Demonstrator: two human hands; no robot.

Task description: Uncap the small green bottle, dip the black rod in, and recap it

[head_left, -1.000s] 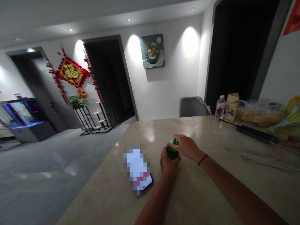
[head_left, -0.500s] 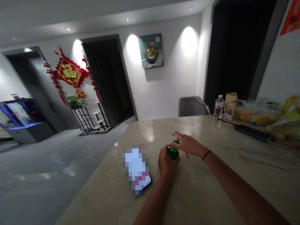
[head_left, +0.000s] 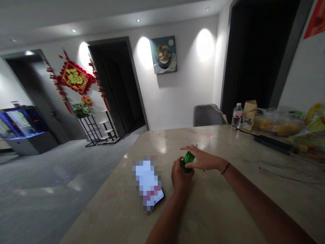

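A small, shiny green container (head_left: pixel 183 165) stands on the table, its lower part wrapped by my left hand (head_left: pixel 179 178). My right hand (head_left: pixel 207 160) is at its ridged green top (head_left: pixel 189 157), with the thumb on the near side and the fingers reaching over the far side. Part of that top is hidden by the fingers. A thin dark stick-like thing (head_left: pixel 203 170) shows behind my right hand. Left of my left hand lies a phone (head_left: pixel 159 197), its lit screen mostly blurred out.
The stone-patterned table (head_left: pixel 122 203) ends at a left edge above the floor. At the back right are a water bottle (head_left: pixel 237 116), a paper bag (head_left: pixel 249 115), a black power strip (head_left: pixel 273 144) and bagged food (head_left: pixel 281 123). A cable (head_left: pixel 284 176) lies at right; a grey chair (head_left: pixel 207 115) is behind.
My right hand has shifted slightly left and turned, and its thumb has come down to the near side of the green top. My left hand stays around the container.
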